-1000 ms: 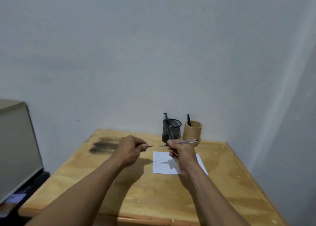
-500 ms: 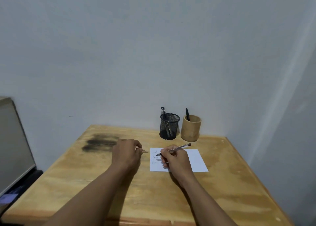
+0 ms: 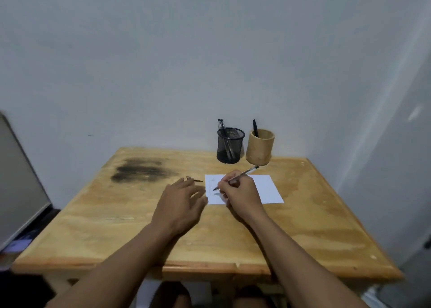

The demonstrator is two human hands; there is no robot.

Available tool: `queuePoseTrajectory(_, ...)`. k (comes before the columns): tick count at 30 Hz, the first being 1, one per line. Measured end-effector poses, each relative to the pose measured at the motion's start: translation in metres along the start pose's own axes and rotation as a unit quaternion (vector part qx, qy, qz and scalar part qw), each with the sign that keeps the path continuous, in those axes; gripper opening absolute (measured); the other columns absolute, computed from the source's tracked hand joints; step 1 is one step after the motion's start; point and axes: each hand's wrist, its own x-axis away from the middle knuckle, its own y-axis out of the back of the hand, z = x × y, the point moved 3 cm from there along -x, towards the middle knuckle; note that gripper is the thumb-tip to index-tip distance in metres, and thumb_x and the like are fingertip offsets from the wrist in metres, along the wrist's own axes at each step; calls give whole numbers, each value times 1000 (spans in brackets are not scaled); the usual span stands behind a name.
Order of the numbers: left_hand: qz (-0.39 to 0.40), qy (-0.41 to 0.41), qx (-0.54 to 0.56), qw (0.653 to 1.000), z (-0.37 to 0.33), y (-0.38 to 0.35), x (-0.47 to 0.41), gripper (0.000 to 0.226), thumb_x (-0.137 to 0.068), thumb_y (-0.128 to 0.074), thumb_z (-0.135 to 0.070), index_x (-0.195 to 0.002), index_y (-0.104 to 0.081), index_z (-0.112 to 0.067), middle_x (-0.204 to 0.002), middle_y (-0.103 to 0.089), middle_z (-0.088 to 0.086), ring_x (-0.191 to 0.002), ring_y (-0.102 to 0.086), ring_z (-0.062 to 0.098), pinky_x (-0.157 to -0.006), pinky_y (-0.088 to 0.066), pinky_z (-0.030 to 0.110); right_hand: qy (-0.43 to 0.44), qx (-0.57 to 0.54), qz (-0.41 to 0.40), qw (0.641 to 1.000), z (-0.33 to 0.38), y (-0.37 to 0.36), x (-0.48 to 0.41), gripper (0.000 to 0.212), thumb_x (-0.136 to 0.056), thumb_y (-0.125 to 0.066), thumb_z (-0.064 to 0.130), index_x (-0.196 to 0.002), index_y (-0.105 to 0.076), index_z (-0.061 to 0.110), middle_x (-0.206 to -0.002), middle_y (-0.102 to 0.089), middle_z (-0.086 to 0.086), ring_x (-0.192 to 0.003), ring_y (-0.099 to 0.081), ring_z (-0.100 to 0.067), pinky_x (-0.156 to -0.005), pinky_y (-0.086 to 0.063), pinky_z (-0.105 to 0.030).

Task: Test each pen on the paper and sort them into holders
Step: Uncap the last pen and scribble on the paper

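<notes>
My right hand [image 3: 241, 194] grips a clear pen [image 3: 242, 174] with its tip down on the left part of the white paper [image 3: 265, 188], where faint scribbles show. The pen cap [image 3: 194, 179] lies on the table just beyond my left hand [image 3: 180, 205], whose fingers are spread and rest flat beside the paper's left edge. At the back stand a black mesh holder [image 3: 229, 147] with pens in it and a bamboo holder [image 3: 260, 150] with one black pen.
The wooden table [image 3: 116, 226] has a dark scorched patch [image 3: 140, 171] at the back left. A grey wall runs close behind the holders and along the right side. A pale cabinet [image 3: 16, 179] stands off the table's left edge.
Both hands came down from mid-air to the table. My left hand let go of the pen cap, which now lies on the wood. The pen tip reached the paper.
</notes>
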Motion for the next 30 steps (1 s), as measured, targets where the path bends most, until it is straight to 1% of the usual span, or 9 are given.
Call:
queuePoseTrajectory(2, 37, 4, -4, 999, 0, -3, 3, 42, -90, -47, -51, -122, -68, -35, -127, -65, -3, -123, -53, 22, -99, -43, 48, 10, 29, -2, 1000, 0, -1, 3, 12, -86, -66, 28, -76, -61, 24, -74, -73, -2, -74, -71, -20, -71, -59, -42)
queuePoseTrajectory(4, 61, 13, -23, 998, 0, -4, 3, 42, -92, -45, -50, -127, -65, -38, -130, -63, 1, -125, -50, 24, -103, -39, 47, 16, 68, 8, 998, 2, -3, 5, 19, -90, -65, 27, -73, -58, 22, -73, -73, -2, -72, -70, -18, -69, -56, -38)
queuePoseTrajectory(8, 54, 21, -27, 998, -2, 0, 5, 42, -92, -44, -47, -129, -64, -40, -136, -60, 3, -130, -47, 22, -108, -36, 44, 19, 113, 25, 993, 5, -7, 7, 22, -90, -66, 25, -71, -56, 22, -72, -71, -1, -71, -68, -17, -66, -52, -34)
queuePoseTrajectory(11, 57, 22, -30, 998, -3, 0, 5, 42, -93, -44, -46, -130, -63, -40, -139, -59, 1, -130, -46, 19, -105, -34, 41, 19, 116, 35, 993, 4, -8, 7, 20, -90, -67, 26, -73, -57, 22, -73, -73, 0, -71, -69, -15, -65, -52, -32)
queuePoseTrajectory(16, 74, 38, -19, 996, 0, -2, 4, 48, -89, -38, -53, -130, -61, -44, -148, -51, 1, -140, -39, 18, -113, -31, 48, 20, 111, 22, 993, 4, -7, 7, 17, -92, -67, 28, -79, -60, 20, -76, -75, -1, -74, -70, -16, -69, -55, -35)
queuePoseTrajectory(21, 75, 36, -34, 996, 0, -2, 4, 45, -92, -39, -51, -131, -61, -44, -148, -51, 1, -139, -40, 19, -113, -31, 46, 14, 130, 21, 991, 4, -5, 7, 15, -92, -65, 24, -82, -63, 14, -76, -73, -1, -72, -69, -14, -67, -55, -33)
queuePoseTrajectory(23, 73, 35, -36, 996, -1, -2, 4, 44, -93, -40, -51, -131, -61, -43, -146, -53, 1, -136, -42, 18, -111, -33, 44, 11, 132, 17, 991, 5, -5, 7, 16, -92, -66, 23, -78, -61, 18, -75, -72, -1, -72, -68, -14, -67, -54, -33)
queuePoseTrajectory(26, 75, 36, -40, 996, -1, -2, 4, 47, -92, -37, -53, -131, -61, -44, -148, -51, 1, -138, -41, 19, -112, -33, 46, 7, 132, 10, 991, 6, -4, 7, 20, -90, -67, 21, -72, -57, 21, -74, -71, -2, -72, -67, -16, -66, -53, -34)
queuePoseTrajectory(30, 73, 35, -47, 996, -1, -2, 5, 45, -94, -38, -52, -132, -60, -44, -149, -51, 1, -138, -40, 19, -112, -32, 45, -5, 126, 4, 992, 5, -4, 7, 18, -89, -68, 21, -74, -59, 19, -76, -69, -4, -75, -67, -20, -66, -53, -36)
